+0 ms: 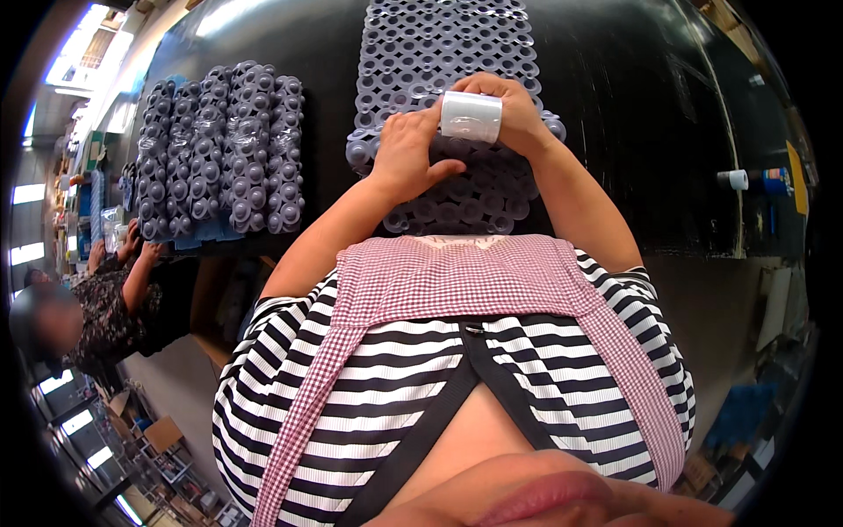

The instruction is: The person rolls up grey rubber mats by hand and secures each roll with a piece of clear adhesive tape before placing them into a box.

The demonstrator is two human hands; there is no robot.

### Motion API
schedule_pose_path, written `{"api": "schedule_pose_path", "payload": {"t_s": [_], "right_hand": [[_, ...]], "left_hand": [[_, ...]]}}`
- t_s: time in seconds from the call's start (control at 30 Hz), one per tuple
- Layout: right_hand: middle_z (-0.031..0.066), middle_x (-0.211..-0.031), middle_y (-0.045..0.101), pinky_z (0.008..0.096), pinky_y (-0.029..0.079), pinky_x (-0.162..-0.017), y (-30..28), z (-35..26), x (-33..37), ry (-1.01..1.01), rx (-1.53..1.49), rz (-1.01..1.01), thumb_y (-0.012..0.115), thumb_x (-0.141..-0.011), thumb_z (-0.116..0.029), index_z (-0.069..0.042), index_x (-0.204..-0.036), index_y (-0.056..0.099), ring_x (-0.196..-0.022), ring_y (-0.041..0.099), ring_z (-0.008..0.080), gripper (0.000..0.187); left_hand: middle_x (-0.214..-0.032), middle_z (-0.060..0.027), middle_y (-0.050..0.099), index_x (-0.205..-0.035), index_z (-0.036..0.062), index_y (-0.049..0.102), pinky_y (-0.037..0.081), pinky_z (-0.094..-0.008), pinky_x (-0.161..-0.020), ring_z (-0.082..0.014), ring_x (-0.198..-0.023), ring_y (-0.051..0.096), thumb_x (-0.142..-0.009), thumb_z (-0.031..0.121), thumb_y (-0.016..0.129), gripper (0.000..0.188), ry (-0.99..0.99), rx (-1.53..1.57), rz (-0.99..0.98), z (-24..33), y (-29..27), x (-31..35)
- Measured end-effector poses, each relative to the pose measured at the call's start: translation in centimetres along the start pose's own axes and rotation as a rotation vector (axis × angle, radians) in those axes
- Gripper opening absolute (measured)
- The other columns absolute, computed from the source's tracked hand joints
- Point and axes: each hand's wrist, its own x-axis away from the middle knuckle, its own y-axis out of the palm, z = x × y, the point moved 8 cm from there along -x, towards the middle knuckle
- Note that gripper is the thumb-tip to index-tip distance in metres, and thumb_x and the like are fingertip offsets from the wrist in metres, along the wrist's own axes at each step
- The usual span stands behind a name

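Observation:
A grey, translucent mat with rows of round suction cups (pixel 443 48) stretches away from me over the black table. Its near end is folded or rolled over in front of my apron. My right hand (pixel 520 114) grips a wide roll of clear tape (pixel 471 119), held just above the fold. Flat on the mat, left of the tape, lies my left hand (pixel 406 154), fingers stretched out and thumb apart. Its fingertips come close to the roll; whether they touch it, I cannot tell. The tape's free end cannot be made out.
Several rolled grey mats (pixel 219 149) stand side by side on the table (pixel 329 53) to the left, some with clear film around them. A co-worker (pixel 114 299) is at the far left. A white-and-blue cylindrical thing (pixel 755 181) lies near the right edge.

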Motion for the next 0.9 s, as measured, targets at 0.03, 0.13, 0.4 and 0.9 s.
{"api": "schedule_pose_path", "payload": {"t_s": [0.03, 0.13, 0.4, 0.9], "right_hand": [[0.0049, -0.103, 0.072, 0.0255, 0.055, -0.075, 0.0, 1.4, -0.2, 0.082, 0.013, 0.008, 0.072, -0.092, -0.013, -0.003, -0.098, 0.073, -0.086, 0.066, 0.0098, 0.011], [0.0029, -0.097, 0.072, 0.0249, 0.055, -0.071, -0.7, 3.7, -0.1, 0.203, 0.079, 0.012, 0.071, -0.094, -0.014, -0.003, -0.098, 0.073, -0.08, 0.067, 0.0092, 0.013], [0.0072, -0.099, 0.074, 0.0318, 0.053, -0.075, 0.1, 3.3, 1.3, 0.253, 0.268, -0.007, 0.073, -0.087, -0.013, -0.003, -0.1, 0.076, -0.085, 0.068, 0.0162, 0.017], [0.0176, -0.154, 0.05, 0.0463, 0.03, -0.118, 5.0, -1.8, 11.2, -0.349, 0.838, -0.011, 0.087, -0.072, -0.037, -0.007, -0.166, 0.014, -0.143, 0.043, 0.0339, 0.123]], "left_hand": [[-0.136, -0.0176, 0.059, -0.153, 0.0079, 0.046, 0.031, -0.0495, -0.116, -0.037, -0.13, 0.051, -0.077, 0.049, 0.086, 0.095, -0.063, 0.123, 0.005, -0.4, -0.3, 0.0], [-0.14, -0.0191, 0.06, -0.153, 0.0038, 0.045, 0.039, -0.0467, -0.113, -0.0387, -0.131, 0.053, -0.076, 0.042, 0.089, 0.097, -0.029, 0.293, 0.118, 0.0, -2.3, -0.2], [-0.117, -0.0073, 0.069, -0.097, 0.0083, 0.074, 0.051, -0.0377, -0.091, -0.0256, -0.107, 0.064, -0.085, 0.015, 0.081, 0.016, 0.259, 0.148, 0.086, 5.0, -5.5, -2.5], [-0.092, -0.009, 0.074, -0.098, 0.004, 0.072, 0.052, -0.0342, -0.078, -0.0191, -0.084, 0.067, -0.088, 0.02, 0.079, 0.02, -0.236, 0.331, -0.295, -4.1, 4.1, -5.6]]}}
